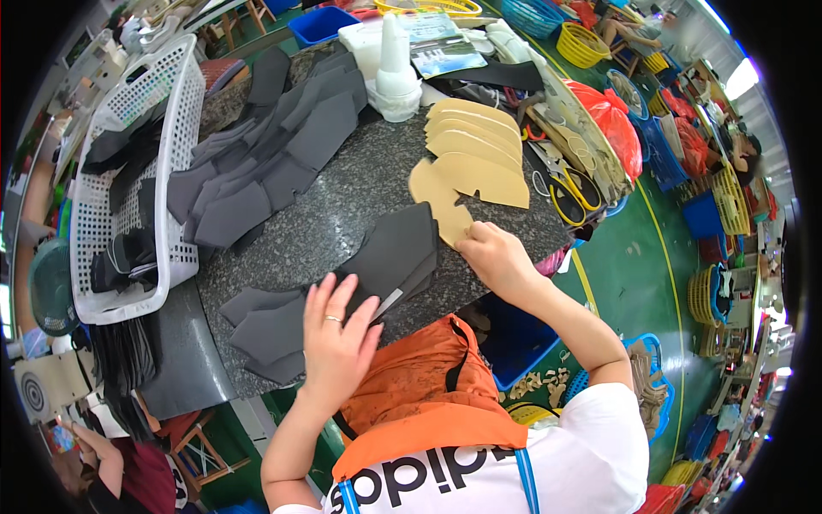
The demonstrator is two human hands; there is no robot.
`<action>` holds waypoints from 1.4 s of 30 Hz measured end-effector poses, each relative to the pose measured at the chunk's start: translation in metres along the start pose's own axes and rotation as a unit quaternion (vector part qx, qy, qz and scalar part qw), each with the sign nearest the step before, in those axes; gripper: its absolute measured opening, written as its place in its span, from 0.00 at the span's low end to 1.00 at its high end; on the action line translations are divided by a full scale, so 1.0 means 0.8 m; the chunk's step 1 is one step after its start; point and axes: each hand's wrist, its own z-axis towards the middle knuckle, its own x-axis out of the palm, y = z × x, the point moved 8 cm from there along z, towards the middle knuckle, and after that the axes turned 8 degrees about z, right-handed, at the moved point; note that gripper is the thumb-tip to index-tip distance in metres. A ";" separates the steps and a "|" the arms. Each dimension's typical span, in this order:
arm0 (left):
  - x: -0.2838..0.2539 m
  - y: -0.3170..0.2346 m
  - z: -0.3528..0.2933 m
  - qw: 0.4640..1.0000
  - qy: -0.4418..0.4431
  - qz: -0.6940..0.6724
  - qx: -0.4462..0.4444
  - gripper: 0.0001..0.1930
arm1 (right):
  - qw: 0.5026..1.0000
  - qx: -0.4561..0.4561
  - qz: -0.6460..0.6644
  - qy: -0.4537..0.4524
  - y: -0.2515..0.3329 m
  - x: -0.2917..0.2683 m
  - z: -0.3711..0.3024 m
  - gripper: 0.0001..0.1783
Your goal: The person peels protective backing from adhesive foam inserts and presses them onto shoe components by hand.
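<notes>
My left hand (pixel 336 347), with a ring on one finger, lies with fingers spread on dark grey cut pieces (pixel 385 253) near the table's front edge. A small white strip (pixel 391 300) shows beside its fingertips. Closed in a pinch, my right hand (pixel 498 259) holds the lower end of a tan cut piece (pixel 438 193). That piece lies partly beside the dark stack, its far end near a row of overlapping tan pieces (pixel 484 176). The exact grip of the right fingertips is hidden.
Many dark pieces (pixel 265 154) lie fanned at the table's left, beside a white plastic basket (pixel 184 103). White cups (pixel 396 73) and yellow-handled scissors (pixel 575 193) rest toward the back and right. A blue bin (pixel 522 338) stands below the speckled tabletop (pixel 342 193).
</notes>
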 end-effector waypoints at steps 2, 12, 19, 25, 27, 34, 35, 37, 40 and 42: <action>0.006 -0.035 0.019 0.998 -0.005 -0.050 0.035 0.18 | 0.990 -0.002 0.133 -0.054 -0.018 -0.023 -0.005 0.04; 0.135 -0.135 0.065 0.990 0.050 0.047 0.125 0.46 | 0.977 0.033 0.212 0.000 -0.057 -0.011 0.025 0.10; 0.143 -0.129 0.077 0.975 0.105 0.125 0.153 0.46 | 0.861 0.128 0.349 -0.347 -0.074 -0.168 -0.017 0.07; 0.029 -0.112 0.094 0.946 -0.033 -0.320 0.035 0.36 | 0.937 -0.018 0.326 -0.127 0.035 -0.118 -0.004 0.06; 0.024 -0.090 0.081 0.913 -0.038 -0.406 -0.024 0.29 | 0.925 -0.077 0.365 -0.071 0.063 -0.118 -0.005 0.05; 0.033 -0.043 0.037 0.714 0.006 -0.675 -0.186 0.12 | 0.806 -0.150 0.572 -0.009 0.103 -0.100 0.003 0.03; 0.044 -0.024 0.012 0.610 0.022 -0.758 -0.230 0.10 | 0.643 -0.126 0.756 -0.009 0.098 -0.090 0.007 0.04; -0.012 -0.028 0.025 0.508 -0.028 -0.850 -0.140 0.13 | 0.405 -0.057 0.899 0.155 0.099 -0.040 0.001 0.04; -0.058 0.017 0.015 0.562 -0.148 -0.810 -0.085 0.18 | 0.717 -0.034 0.566 0.406 0.076 0.062 -0.043 0.10; -0.066 0.031 -0.022 0.876 -0.156 -0.436 -0.138 0.24 | 0.824 -0.045 0.268 0.498 0.103 0.032 -0.039 0.15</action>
